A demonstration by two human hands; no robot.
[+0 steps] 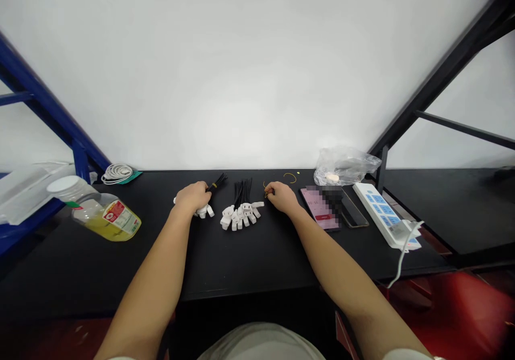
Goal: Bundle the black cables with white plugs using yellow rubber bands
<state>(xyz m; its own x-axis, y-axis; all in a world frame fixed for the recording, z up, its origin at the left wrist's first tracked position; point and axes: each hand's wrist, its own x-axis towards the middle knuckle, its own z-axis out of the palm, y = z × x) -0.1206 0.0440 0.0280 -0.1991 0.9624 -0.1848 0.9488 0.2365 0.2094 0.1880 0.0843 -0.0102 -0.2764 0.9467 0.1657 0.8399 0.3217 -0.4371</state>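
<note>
My left hand (193,196) is closed round a bundle of black leads (219,180) with white plug-like ends, which lies on the black table. A yellow rubber band (214,185) circles the leads just beyond my fingers. To its right, between my two hands, lies a second group of white connectors (241,214), their black leads pointing toward the wall. My right hand (280,196) is pinched on a thin yellow rubber band (266,194), partly hidden by the fingers. Another yellow rubber band (290,177) lies on the table behind that hand.
On the left stand a tilted plastic bottle of yellow liquid (120,220) and a coiled white cable (117,173). To the right are a lit phone (317,204), a dark phone (354,210), a clear plastic bag (346,164) and a white power strip (382,212) with a cord.
</note>
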